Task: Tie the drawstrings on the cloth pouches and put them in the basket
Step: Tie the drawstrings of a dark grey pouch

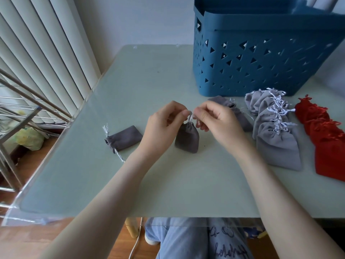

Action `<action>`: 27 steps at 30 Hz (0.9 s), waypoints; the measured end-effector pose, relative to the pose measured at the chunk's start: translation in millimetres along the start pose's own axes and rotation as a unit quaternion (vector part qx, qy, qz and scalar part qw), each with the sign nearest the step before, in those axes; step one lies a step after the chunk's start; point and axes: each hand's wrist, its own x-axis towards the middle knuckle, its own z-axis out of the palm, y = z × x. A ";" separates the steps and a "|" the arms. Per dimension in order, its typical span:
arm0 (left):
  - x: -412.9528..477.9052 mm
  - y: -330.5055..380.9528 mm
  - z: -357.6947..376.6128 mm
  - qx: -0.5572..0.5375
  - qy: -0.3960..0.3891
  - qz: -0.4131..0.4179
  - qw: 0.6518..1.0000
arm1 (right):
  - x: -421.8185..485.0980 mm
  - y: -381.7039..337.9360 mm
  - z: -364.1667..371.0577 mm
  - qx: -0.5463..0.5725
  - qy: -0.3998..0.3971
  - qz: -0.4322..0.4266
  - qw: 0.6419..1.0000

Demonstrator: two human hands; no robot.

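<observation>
Two hands at work: left hand (164,121), right hand (211,116) each pinch white drawstring (190,118) above dark grey pouch (187,138), cinched, mid-knot; basket (261,58) behind for drop-off.

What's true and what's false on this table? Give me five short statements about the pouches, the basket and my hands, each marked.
1. The left hand and right hand both pinch the white drawstring of the small dark grey cloth pouch. True.
2. The blue plastic basket with triangular cut-outs stands at the far right of the pale green table. True.
3. The red cloth pouches lie inside the basket. False: they lie on the table in front of it.
4. A second dark grey cloth pouch lies left of the left hand. True.
5. The light grey cloth pouches lie left of the held pouch. False: they lie to its right, beside the red ones.
</observation>
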 end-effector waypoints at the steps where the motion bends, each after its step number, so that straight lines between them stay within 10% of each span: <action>1: -0.5 0.3 0.2 0.002 -0.003 0.007 1.000 | 0.3 0.0 0.2 0.006 -0.010 0.003 1.000; 16: -4.6 2.1 0.6 -0.006 0.045 0.040 0.998 | -1.7 -3.1 0.3 0.060 -0.077 0.006 0.995; 27: 1.6 -1.0 -4.6 -0.115 -0.084 -0.062 0.988 | -1.1 -0.6 3.8 -0.054 -0.007 -0.119 0.991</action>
